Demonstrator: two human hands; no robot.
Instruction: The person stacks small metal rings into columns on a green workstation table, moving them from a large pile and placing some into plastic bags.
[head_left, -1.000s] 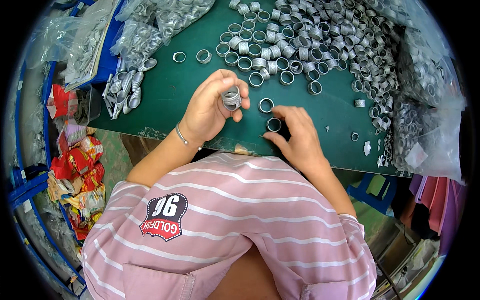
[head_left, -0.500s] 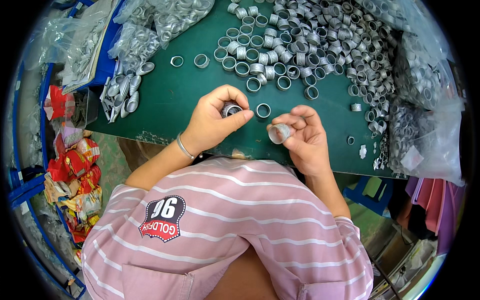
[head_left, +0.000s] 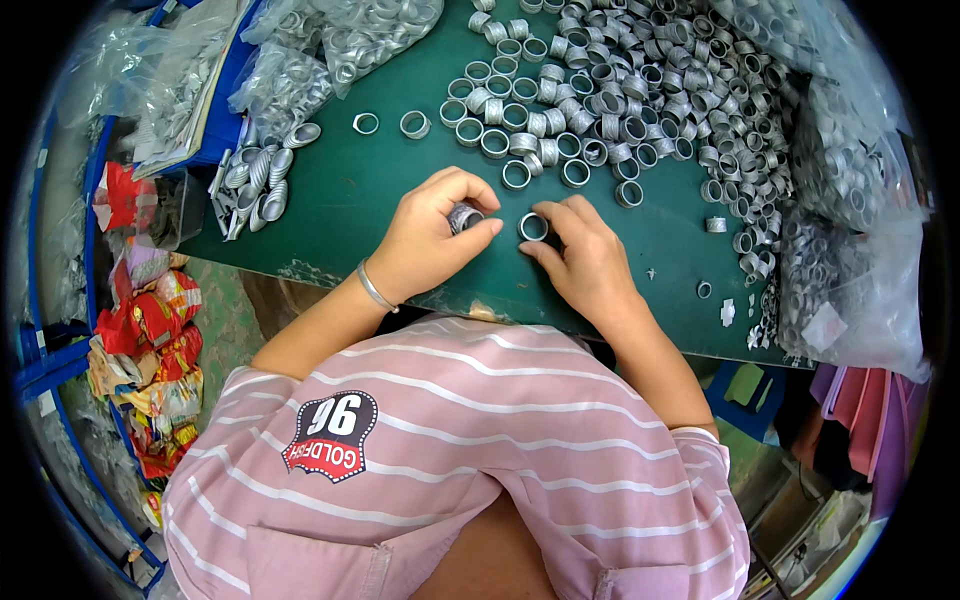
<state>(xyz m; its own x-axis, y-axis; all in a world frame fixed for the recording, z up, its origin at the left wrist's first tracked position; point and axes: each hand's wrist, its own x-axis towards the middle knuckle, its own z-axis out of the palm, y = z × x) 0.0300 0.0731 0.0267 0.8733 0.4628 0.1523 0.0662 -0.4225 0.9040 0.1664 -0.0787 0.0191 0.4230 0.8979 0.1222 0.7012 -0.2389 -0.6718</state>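
My left hand [head_left: 437, 225] is curled around grey metal rings [head_left: 463, 217] with a patterned outer band; how many is hidden by the fingers. Just to its right, my right hand [head_left: 585, 250] has its thumb and fingertips closed about a single metal ring [head_left: 533, 227] at table level, its round opening facing up. Beyond both hands, loose rings [head_left: 516, 175] of the same kind lie on the green tabletop [head_left: 370, 210], merging into a large heap [head_left: 640, 90] at the far right.
Clear plastic bags [head_left: 850, 270] of rings stand at the right. Bagged parts [head_left: 380, 40] and curved silver pieces [head_left: 262, 180] lie far left, beside a blue bin [head_left: 215, 135]. A small ring [head_left: 704, 289] and scraps [head_left: 727, 312] sit near the right front edge.
My right hand has turned palm-down and lowered from a raised ring to the ring on the table. The raised ring is no longer visible there. My left hand has barely moved; the view shifted slightly.
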